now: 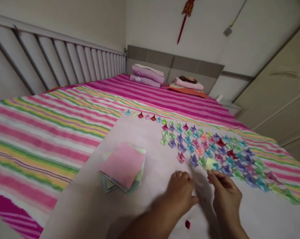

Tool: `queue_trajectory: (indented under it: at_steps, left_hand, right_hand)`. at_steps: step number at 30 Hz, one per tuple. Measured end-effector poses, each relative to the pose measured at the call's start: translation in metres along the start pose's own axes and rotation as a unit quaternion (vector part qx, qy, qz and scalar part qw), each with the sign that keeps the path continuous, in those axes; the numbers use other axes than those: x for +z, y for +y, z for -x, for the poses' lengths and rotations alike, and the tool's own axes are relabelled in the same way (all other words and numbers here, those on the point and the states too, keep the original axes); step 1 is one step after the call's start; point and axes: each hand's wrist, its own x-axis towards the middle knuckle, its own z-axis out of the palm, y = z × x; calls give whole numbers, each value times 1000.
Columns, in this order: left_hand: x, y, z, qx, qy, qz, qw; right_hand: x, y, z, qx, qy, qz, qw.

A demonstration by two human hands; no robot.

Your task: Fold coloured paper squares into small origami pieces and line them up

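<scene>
My right hand (226,192) pinches a pale yellow folded paper piece (210,163) between thumb and fingertips, at the near edge of the rows of small folded paper pieces (199,151). These are four-pointed, in blue, purple, green, pink and red. My left hand (181,191) is just left of it, low over the white sheet (154,166), back upward. Its fingers are curled in, the thumb sticks out to the right, and the palm is hidden. Further left lies a loose stack of square paper sheets (125,166), pink on top with green and blue edges below.
A small dark red scrap (187,224) lies near my left forearm. The sheet rests on a striped bedspread (52,132). Folded purple bedding (147,74) and a pink pillow (188,83) sit by the headboard (174,64). A white rail (65,59) runs along the left.
</scene>
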Motion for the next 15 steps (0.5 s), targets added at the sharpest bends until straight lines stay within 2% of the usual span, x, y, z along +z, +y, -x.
queue_trajectory:
  at_steps: [3, 7, 10, 15]
  left_hand:
    - [-1, 1, 0, -8, -10, -3, 1000]
    - [-8, 5, 1, -15, -20, -2, 1000]
    - [-14, 8, 2, -27, -37, 4, 999]
    - [-14, 9, 1, -29, -38, 19, 999]
  right_hand:
    - [6, -10, -8, 99, -20, -56, 993]
    - [21, -29, -20, 207, -84, -80, 972]
    - [42, -44, -25, 217, -133, -89, 963]
    - [94, -51, -29, 159, -209, -24, 965]
